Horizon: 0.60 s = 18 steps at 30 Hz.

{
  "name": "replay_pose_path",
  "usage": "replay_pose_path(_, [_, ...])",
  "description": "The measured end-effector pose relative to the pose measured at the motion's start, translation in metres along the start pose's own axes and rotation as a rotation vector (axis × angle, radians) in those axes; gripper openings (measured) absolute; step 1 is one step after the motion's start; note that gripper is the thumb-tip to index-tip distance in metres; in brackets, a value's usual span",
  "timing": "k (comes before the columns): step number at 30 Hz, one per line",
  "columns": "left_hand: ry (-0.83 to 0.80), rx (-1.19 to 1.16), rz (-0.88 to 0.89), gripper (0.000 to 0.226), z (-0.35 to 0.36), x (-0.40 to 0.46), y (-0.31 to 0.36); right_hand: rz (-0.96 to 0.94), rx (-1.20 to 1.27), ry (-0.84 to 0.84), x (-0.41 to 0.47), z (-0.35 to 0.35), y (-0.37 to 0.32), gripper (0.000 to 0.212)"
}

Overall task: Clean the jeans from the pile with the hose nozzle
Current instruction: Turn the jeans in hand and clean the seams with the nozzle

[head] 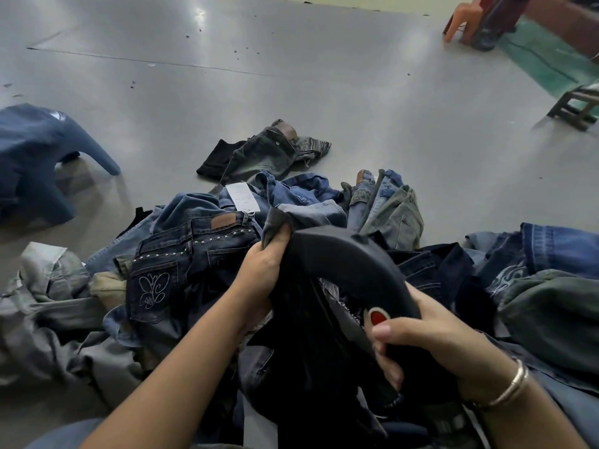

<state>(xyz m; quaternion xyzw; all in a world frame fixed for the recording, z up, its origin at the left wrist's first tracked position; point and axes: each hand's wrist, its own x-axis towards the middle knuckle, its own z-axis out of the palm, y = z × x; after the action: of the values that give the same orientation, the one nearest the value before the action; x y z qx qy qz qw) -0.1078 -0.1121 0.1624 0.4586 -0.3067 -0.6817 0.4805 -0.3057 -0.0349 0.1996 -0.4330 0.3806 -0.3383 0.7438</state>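
Lower right: right hand (pixel 431 338) wrapped round black nozzle (pixel 353 264), thumb beside red button (pixel 378 316). Centre: left hand (pixel 264 270) clutching dark jeans (pixel 304 322) over pile (pixel 207 234). Probably soft, heavy, floppy; best gripped at waistband. Beyond, grey floor (pixel 291 76).

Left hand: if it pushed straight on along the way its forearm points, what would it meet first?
Probably the grey cloth that the left hand already grips, then the blue jeans in the pile beyond; depth is unclear.

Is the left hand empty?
No, the left hand grips dark jeans beside the black nozzle.
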Motion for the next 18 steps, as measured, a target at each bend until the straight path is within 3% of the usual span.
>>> replay_pose_path(3, [-0.019, -0.001, -0.020, 0.039, -0.004, 0.002, -0.005, 0.023, -0.011, 0.038, 0.007, 0.007, 0.004, 0.039])
replay_pose_path(7, [-0.089, -0.001, -0.049, 0.035, -0.001, 0.000, -0.011, -0.048, 0.026, 0.083, 0.013, 0.006, -0.007, 0.023])
replay_pose_path(11, [-0.104, -0.058, -0.029, 0.037, -0.009, 0.006, -0.009, -0.067, 0.078, 0.013, 0.004, 0.002, -0.004, 0.034])
replay_pose_path(15, [-0.122, 0.015, -0.026, 0.023, -0.012, 0.006, -0.013, -0.018, 0.020, -0.076, 0.005, 0.009, 0.006, 0.035])
replay_pose_path(18, [-0.128, -0.004, -0.081, 0.038, -0.006, 0.004, -0.019, -0.102, 0.023, 0.060, 0.015, 0.014, 0.006, 0.036])
